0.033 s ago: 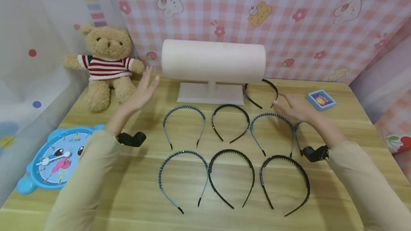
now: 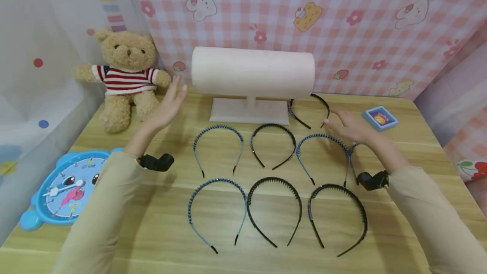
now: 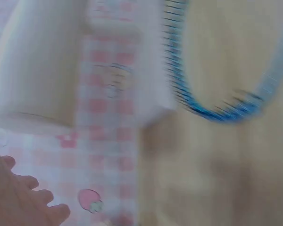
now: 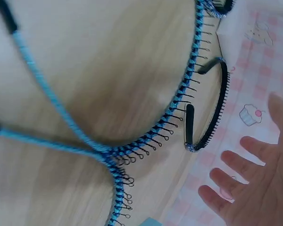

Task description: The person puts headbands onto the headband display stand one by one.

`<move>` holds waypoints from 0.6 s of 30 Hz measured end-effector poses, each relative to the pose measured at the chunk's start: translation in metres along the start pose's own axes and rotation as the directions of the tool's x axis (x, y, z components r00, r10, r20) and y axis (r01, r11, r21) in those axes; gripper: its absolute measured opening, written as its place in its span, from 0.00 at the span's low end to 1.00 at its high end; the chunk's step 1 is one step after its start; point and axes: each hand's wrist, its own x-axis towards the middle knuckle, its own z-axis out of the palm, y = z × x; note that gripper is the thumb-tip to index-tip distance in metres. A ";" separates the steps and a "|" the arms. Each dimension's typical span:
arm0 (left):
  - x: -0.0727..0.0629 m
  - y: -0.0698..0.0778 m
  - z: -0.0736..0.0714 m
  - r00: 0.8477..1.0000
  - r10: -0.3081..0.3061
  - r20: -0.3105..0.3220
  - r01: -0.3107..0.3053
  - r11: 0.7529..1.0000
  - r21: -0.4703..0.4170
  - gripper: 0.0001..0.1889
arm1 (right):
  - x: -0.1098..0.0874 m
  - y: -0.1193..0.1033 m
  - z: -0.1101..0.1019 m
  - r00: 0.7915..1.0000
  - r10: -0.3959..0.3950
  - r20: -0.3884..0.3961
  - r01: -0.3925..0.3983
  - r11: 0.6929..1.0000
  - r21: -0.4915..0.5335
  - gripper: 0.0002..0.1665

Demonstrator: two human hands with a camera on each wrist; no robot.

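My left hand [image 2: 168,107] hovers with extended fingers between the teddy bear [image 2: 129,52] and the left end of a white cylindrical display stand [image 2: 251,72]. My right hand [image 2: 351,128], fingers spread, is raised above the table at the right and holds nothing. Below it lies a blue toothed headband [image 2: 321,135]; another blue headband [image 2: 352,164] overlaps it, partly hidden by my forearm. In the right wrist view a black headband [image 4: 223,96] lies beyond the blue ones. A blue headband [image 3: 177,61] appears blurred in the left wrist view.
More headbands lie in rows: a blue headband [image 2: 219,126] and a black headband [image 2: 273,125] in the middle, a blue headband [image 2: 217,179] and two black ones in front. A blue clock [image 2: 42,200] lies left; a small blue box [image 2: 380,118] sits back right.
My left hand has shifted very slightly up and to the left. My right hand and the headbands look unchanged.
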 end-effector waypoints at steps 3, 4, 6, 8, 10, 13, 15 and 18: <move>0.011 0.015 -0.007 1.000 -0.022 -0.003 0.022 0.986 -0.167 0.35 | 0.007 0.003 -0.003 0.999 0.029 0.044 -0.033 0.996 0.088 0.40; 0.015 0.019 -0.009 0.999 -0.035 -0.002 0.034 0.978 -0.204 0.35 | 0.010 0.005 -0.004 0.998 0.038 0.055 -0.044 0.993 0.113 0.40; 0.023 0.027 -0.012 0.998 -0.070 -0.002 0.067 0.960 -0.273 0.35 | 0.015 0.009 -0.006 0.995 0.066 0.081 -0.077 0.987 0.144 0.40; 0.032 0.034 -0.014 0.993 -0.116 0.011 0.113 0.939 -0.325 0.36 | 0.020 0.012 -0.009 0.992 0.089 0.094 -0.102 0.984 0.145 0.41; 0.041 0.039 -0.015 0.990 -0.143 0.020 0.139 0.907 -0.398 0.36 | 0.026 0.015 -0.011 0.987 0.111 0.113 -0.128 0.979 0.158 0.43; 0.051 0.043 -0.013 0.985 -0.172 0.034 0.164 0.837 -0.523 0.35 | 0.033 0.019 -0.015 0.976 0.149 0.156 -0.179 0.963 0.203 0.45; 0.055 0.043 -0.012 0.982 -0.182 0.043 0.171 0.785 -0.595 0.34 | 0.037 0.022 -0.018 0.966 0.170 0.195 -0.217 0.943 0.252 0.45; 0.058 0.041 -0.011 0.982 -0.183 0.055 0.174 0.732 -0.658 0.34 | 0.043 0.027 -0.022 0.954 0.185 0.237 -0.258 0.909 0.328 0.44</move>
